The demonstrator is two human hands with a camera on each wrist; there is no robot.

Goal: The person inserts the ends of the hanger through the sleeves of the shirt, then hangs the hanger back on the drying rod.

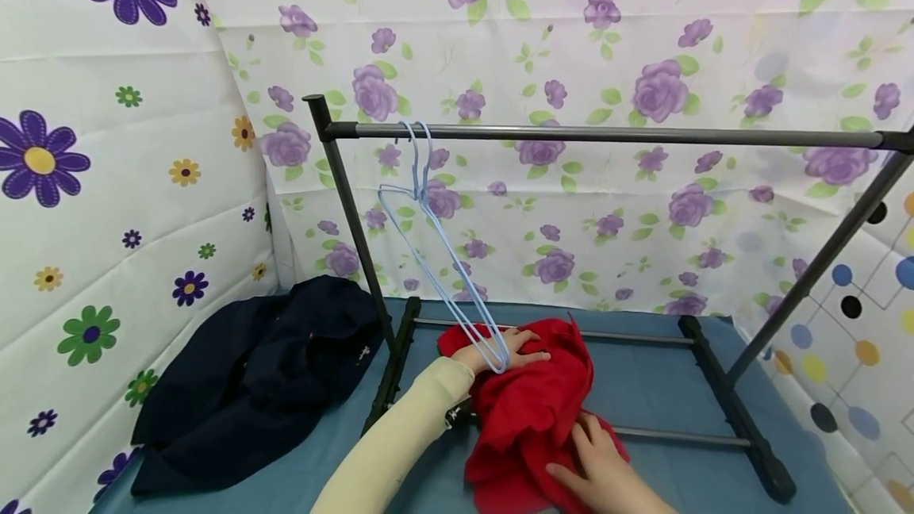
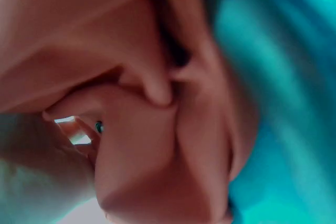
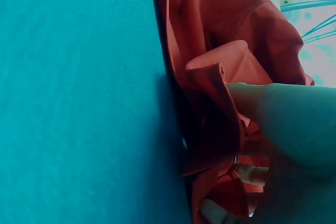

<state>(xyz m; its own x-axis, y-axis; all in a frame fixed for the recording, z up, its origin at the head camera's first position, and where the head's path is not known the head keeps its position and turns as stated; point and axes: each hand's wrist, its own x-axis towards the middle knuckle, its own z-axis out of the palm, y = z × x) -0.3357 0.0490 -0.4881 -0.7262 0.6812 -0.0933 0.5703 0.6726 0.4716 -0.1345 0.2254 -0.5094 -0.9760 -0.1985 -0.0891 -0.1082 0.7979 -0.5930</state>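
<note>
A crumpled red cloth (image 1: pixel 535 419) lies in a heap over the low bars of a rack; its exact kind does not show. My left hand (image 1: pixel 500 351) rests on its upper part with spread fingers, behind the lower ends of two light blue hangers (image 1: pixel 457 284). At the lower right edge, my right hand (image 1: pixel 600 462) grips the cloth. In the right wrist view, the right fingers (image 3: pixel 252 174) sit among folds of the cloth (image 3: pixel 236 14). Folds of the cloth (image 2: pixel 157 166) fill most of the left wrist view, and the left fingers are hard to make out there.
The hangers hook over the dark metal rack's top rail (image 1: pixel 607 134), near its left end. A dark navy garment (image 1: pixel 264 387) lies left of the rack on the blue surface (image 1: pixel 643 387). Flowered sheets (image 1: pixel 500 46) stand behind and at the left; a dotted one rises at the right.
</note>
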